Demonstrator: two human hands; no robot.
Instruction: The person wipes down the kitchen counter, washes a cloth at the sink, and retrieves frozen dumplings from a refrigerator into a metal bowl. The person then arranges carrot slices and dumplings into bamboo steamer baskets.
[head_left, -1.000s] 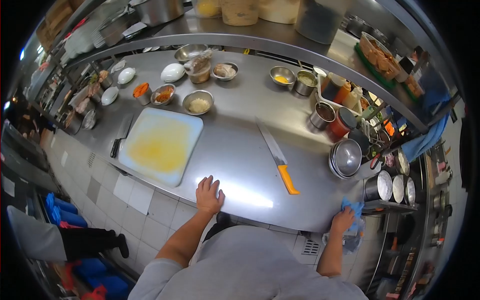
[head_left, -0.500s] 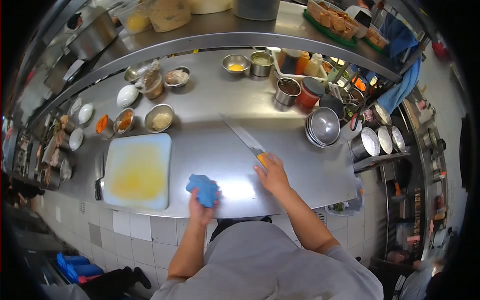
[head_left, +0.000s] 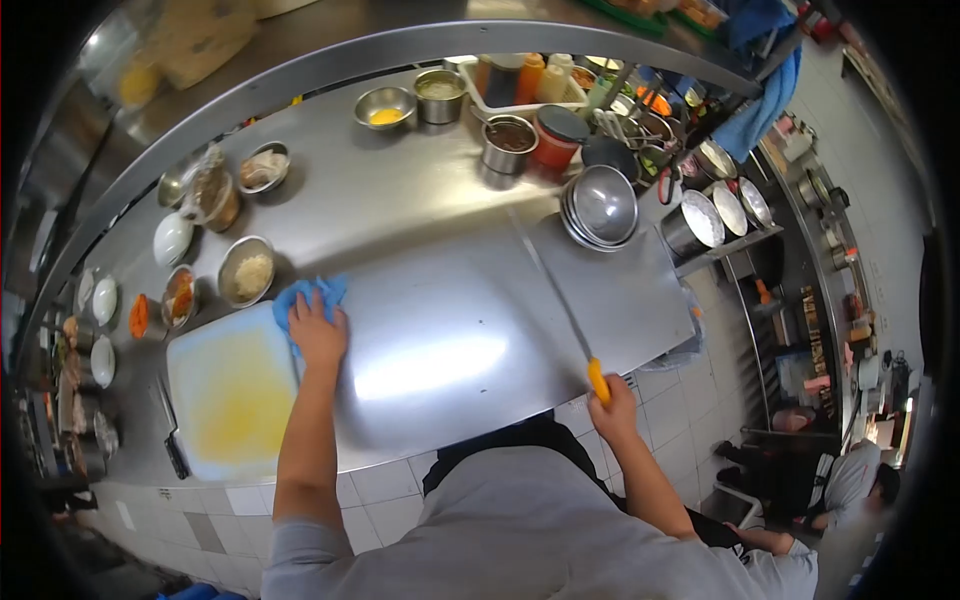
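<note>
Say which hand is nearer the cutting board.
The left hand, on a blue cloth at the far right corner of the cutting board; the right hand grips a knife handle well to the board's right.

We are looking through a single camera worn on the person's head, facing forward and steeply down past the grey shirt (head_left: 530, 530) at the metal table (head_left: 420, 275). We are seeing the left hand (head_left: 318, 333) and the right hand (head_left: 614, 408) from close above, while the wide round lens is bending the shelf edge (head_left: 450, 38) into an arc across the top and darkening the corners.
</note>
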